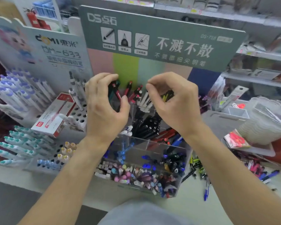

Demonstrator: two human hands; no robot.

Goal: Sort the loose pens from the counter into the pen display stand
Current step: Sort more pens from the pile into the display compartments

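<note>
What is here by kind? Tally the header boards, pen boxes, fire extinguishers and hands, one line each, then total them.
Header boards: 2, green header board, white header board
Pen box: 1
Fire extinguisher: 1
Hands: 2, left hand, right hand
Total: 6

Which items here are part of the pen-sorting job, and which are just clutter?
Job: clear pen display stand; loose pens on counter right of it; left hand and right hand at the back row.

Clutter: red-and-white pen box; DOMI pen rack; stacked plastic containers.
</note>
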